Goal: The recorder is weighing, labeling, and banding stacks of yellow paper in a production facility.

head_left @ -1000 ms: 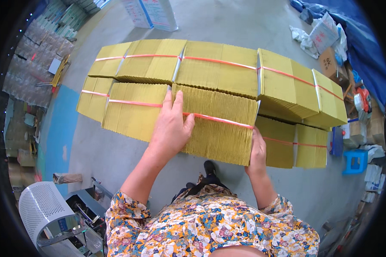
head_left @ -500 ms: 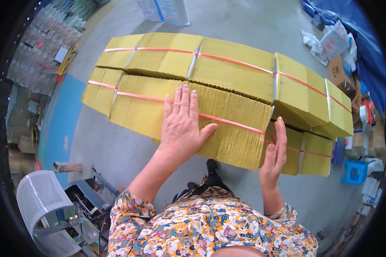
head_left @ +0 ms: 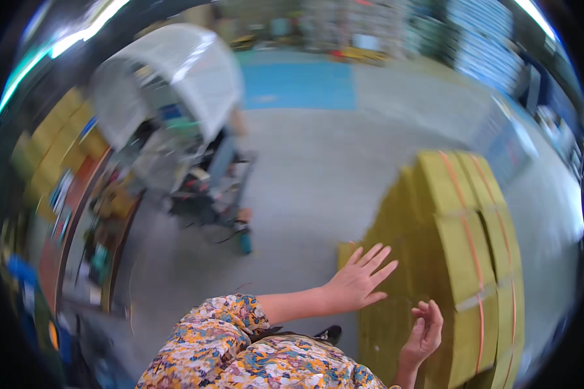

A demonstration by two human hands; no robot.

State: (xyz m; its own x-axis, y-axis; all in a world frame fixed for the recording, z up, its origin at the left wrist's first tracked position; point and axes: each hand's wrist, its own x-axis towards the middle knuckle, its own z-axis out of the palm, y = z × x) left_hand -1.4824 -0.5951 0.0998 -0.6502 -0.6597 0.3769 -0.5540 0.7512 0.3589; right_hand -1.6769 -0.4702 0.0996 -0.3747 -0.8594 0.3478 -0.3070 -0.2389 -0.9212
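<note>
Left hand (head_left: 355, 284) splayed, right hand (head_left: 422, 337) loosely curled, both near banded yellow stacks (head_left: 455, 254), blurred white-hooded machine (head_left: 213, 74) on grey floor (head_left: 298, 188)

This looks like a workshop with storage: a machine (head_left: 209, 78) under a curved pale cover stands on a grey floor (head_left: 298, 188), a blue patch (head_left: 298, 91) and piled goods (head_left: 357, 24) lie toward the floor's far edge, banded yellow stacks (head_left: 462, 230) fill its near right corner, and strip lights (head_left: 87, 29) glow overhead.

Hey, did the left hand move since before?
Yes. Judged against the yellow stack, the left hand is now off the nearer red band it lay across, back toward the person's side.
</note>
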